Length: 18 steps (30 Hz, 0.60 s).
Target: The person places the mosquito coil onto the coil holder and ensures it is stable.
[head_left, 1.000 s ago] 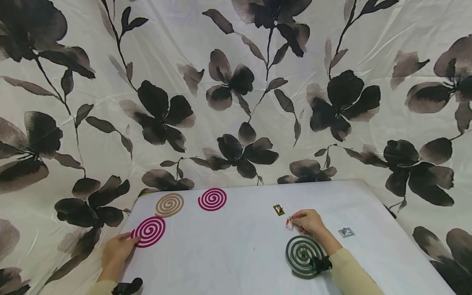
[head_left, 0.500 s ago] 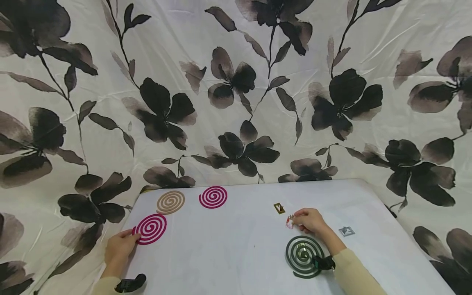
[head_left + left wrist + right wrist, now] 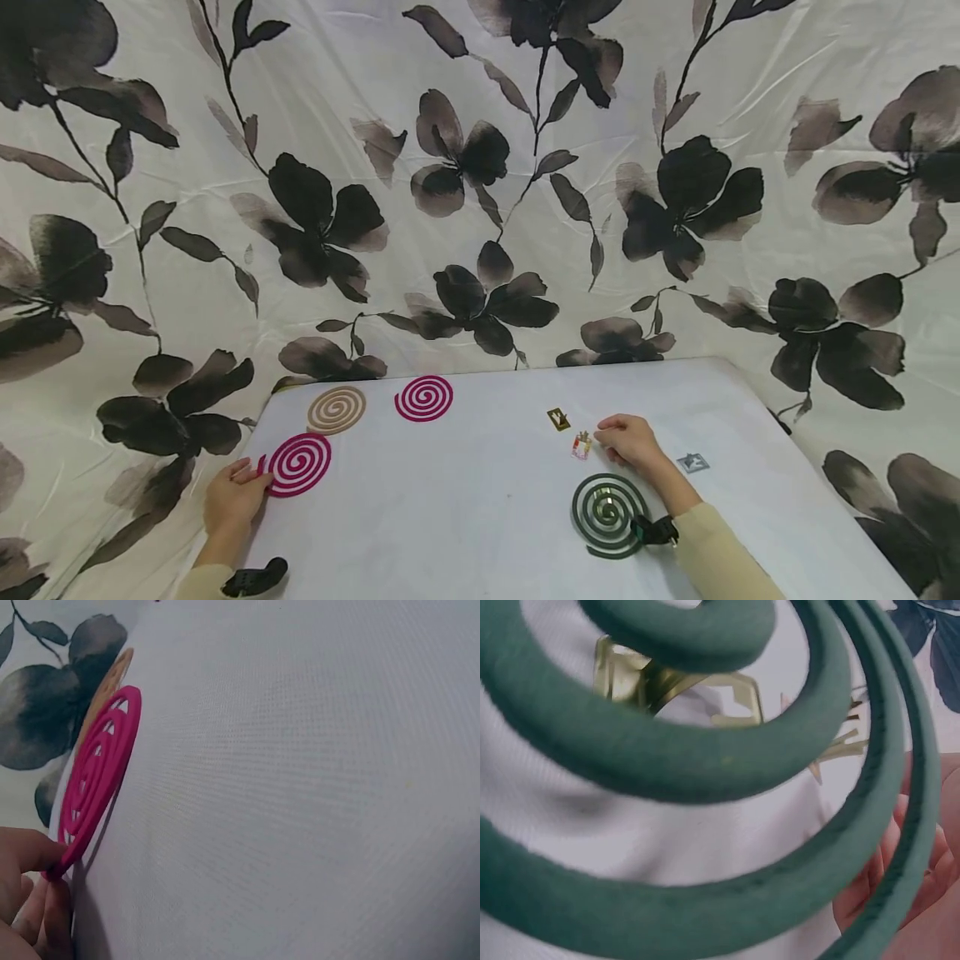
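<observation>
A pink mosquito coil (image 3: 300, 465) lies at the table's left, its outer end pinched between thumb and fingers of my left hand (image 3: 234, 498). In the left wrist view the coil (image 3: 105, 765) looks tilted, its near edge raised off the white cloth. My right hand (image 3: 633, 442) hovers beside a small red-and-white metal coil stand (image 3: 581, 445), apart from it, with fingers loosely bent and holding nothing. Below that hand, a green mosquito coil (image 3: 609, 517) sits near my wrist; gold metal shows through its rings. In the right wrist view the green coil (image 3: 705, 761) partly hides my fingers.
A tan coil (image 3: 337, 410) and a second pink coil (image 3: 424, 398) lie along the back left of the white table (image 3: 450, 500). A gold stand (image 3: 558, 418) and a silver stand (image 3: 693, 462) lie at the right. Floral cloth (image 3: 487, 167) hangs behind.
My right hand has let go of the red-and-white stand and drawn slightly right; the stand stays standing on the table. My left hand keeps its pinch on the pink coil. The head view shifts slightly.
</observation>
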Motion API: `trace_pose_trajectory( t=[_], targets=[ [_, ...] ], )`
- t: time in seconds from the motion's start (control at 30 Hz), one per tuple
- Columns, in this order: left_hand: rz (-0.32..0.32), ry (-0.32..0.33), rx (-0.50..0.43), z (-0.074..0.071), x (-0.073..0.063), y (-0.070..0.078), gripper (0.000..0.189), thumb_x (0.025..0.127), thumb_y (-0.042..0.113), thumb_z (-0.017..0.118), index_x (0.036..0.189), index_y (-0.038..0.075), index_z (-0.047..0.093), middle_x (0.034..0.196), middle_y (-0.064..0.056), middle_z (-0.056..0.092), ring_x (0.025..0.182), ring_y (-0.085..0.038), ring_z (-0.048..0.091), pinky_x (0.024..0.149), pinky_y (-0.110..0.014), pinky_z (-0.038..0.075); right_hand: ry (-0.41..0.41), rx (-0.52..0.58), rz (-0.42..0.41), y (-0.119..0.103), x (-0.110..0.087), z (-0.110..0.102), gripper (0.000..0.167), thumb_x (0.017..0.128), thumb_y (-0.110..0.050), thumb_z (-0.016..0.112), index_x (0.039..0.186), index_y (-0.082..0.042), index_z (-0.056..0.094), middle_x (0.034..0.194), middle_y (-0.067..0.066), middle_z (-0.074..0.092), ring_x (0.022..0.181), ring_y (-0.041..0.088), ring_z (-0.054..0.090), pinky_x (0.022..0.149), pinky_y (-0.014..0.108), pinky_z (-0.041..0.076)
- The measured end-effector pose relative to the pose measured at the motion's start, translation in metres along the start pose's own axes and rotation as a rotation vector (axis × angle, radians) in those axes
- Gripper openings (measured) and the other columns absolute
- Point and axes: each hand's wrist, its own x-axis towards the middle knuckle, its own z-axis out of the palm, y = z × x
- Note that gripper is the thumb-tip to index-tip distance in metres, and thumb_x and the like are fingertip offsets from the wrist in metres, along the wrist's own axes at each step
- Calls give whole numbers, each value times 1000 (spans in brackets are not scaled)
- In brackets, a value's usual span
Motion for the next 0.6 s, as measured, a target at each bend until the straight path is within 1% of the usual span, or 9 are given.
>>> trace_pose_trajectory(
  t=[0.03, 0.07, 0.13, 0.2, 0.27, 0.33, 0.4, 0.47, 0.6],
  targets=[
    [2, 4, -10, 0, 0, 0, 46, 87, 18, 69, 126, -3, 58, 106, -21, 67, 102, -39, 58, 81, -49, 38, 6, 1, -3, -1, 0, 0, 21, 90, -12, 67, 106, 0, 63, 82, 10, 63, 58, 17, 55, 49, 28, 44],
    [3, 11, -27, 0, 1, 1, 46, 86, 18, 69, 126, -3, 58, 100, -19, 68, 94, -34, 61, 80, -44, 40, 14, 3, 2, -3, -1, 0, 21, 90, -13, 67, 106, 0, 64, 82, 10, 62, 58, 17, 55, 49, 28, 44],
    [5, 23, -55, 0, 2, 0, 43, 87, 16, 69, 123, -6, 61, 96, -18, 69, 84, -23, 61, 75, -35, 42, 27, 0, 2, -4, -1, 1, 20, 90, -13, 66, 105, -1, 64, 84, 10, 62, 60, 17, 55, 51, 28, 45],
    [4, 29, -90, 0, 2, 1, 39, 87, 15, 68, 118, -8, 63, 94, -19, 69, 73, -11, 55, 63, -21, 42, 38, 0, -8, -6, -1, 1, 20, 91, -14, 66, 106, 0, 64, 85, 10, 62, 62, 17, 55, 53, 29, 47],
    [-9, 25, -137, 2, 2, 1, 39, 89, 14, 67, 119, -11, 62, 100, -23, 67, 68, -1, 48, 53, -12, 40, 54, 10, -15, -7, 0, 1, 21, 91, -14, 66, 106, -1, 64, 88, 9, 62, 64, 17, 57, 55, 29, 48],
    [-26, 19, -172, 3, 0, 1, 40, 91, 14, 66, 121, -12, 60, 109, -28, 63, 68, 1, 47, 49, -8, 40, 64, 30, -25, -8, 0, 1, 23, 90, -15, 66, 108, -1, 64, 90, 9, 63, 65, 17, 57, 56, 29, 48],
    [-38, 7, -209, 3, -1, 2, 41, 93, 15, 64, 125, -11, 58, 115, -30, 59, 69, 3, 46, 50, -7, 40, 67, 54, -38, -9, 0, 1, 24, 90, -15, 66, 109, 0, 64, 91, 9, 64, 66, 16, 59, 57, 29, 49],
    [-37, -13, -245, 3, -2, 3, 43, 94, 15, 62, 128, -9, 56, 116, -29, 59, 68, 6, 47, 51, -8, 42, 64, 77, -46, -13, -1, 3, 25, 91, -16, 67, 110, 0, 64, 91, 8, 65, 66, 16, 59, 58, 30, 49],
    [0, -73, -322, 3, -2, 6, 46, 96, 15, 61, 135, -7, 50, 116, -30, 61, 63, 9, 53, 54, -16, 51, 62, 100, -51, -21, -3, 6, 25, 92, -16, 66, 111, -1, 65, 95, 13, 67, 67, 16, 61, 61, 31, 51]
  ],
)
